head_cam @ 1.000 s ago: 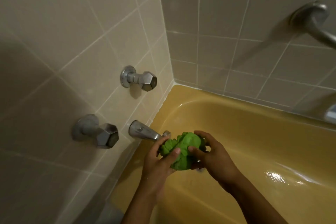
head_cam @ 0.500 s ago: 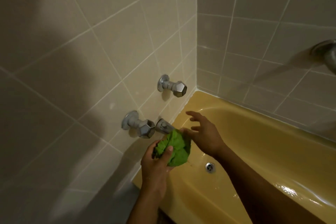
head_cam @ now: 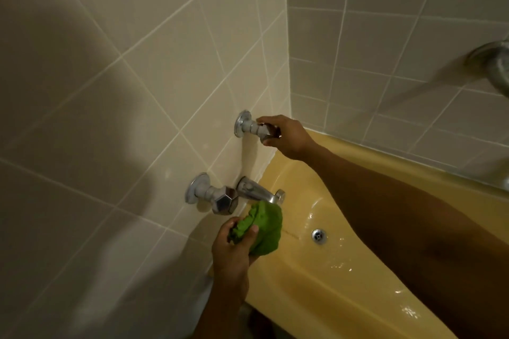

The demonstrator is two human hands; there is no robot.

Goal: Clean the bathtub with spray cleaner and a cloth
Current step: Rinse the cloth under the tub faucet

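Reaching across the yellow bathtub (head_cam: 330,297), the right hand (head_cam: 289,136) was wrapped around the upper tap handle (head_cam: 265,132) on the tiled wall (head_cam: 137,91), thumb on top and fingers curled under the faceted knob, so that most of the knob was hidden. The left hand (head_cam: 232,250) sat lower and nearer the camera, clutching a bunched green cloth (head_cam: 264,226) — thumb pressed across the front folds, the other fingers behind them. The cloth was held over the tap end of the tub, just below the tip of the chrome spout (head_cam: 259,192); whether it touched the spout could not be told. To the left of the spout the lower tap handle (head_cam: 224,201) stuck out from the wall, free of both hands. The round drain (head_cam: 318,236) lay in the tub floor to the right of the cloth, and wet patches glinted on the enamel around it and farther along the tub. The right forearm crossed over the tub from the lower right. At the upper right edge a chrome grab bar (head_cam: 493,63) was fixed to the far tiled wall — only partly in view. A broad shadow lay over the wall at left.
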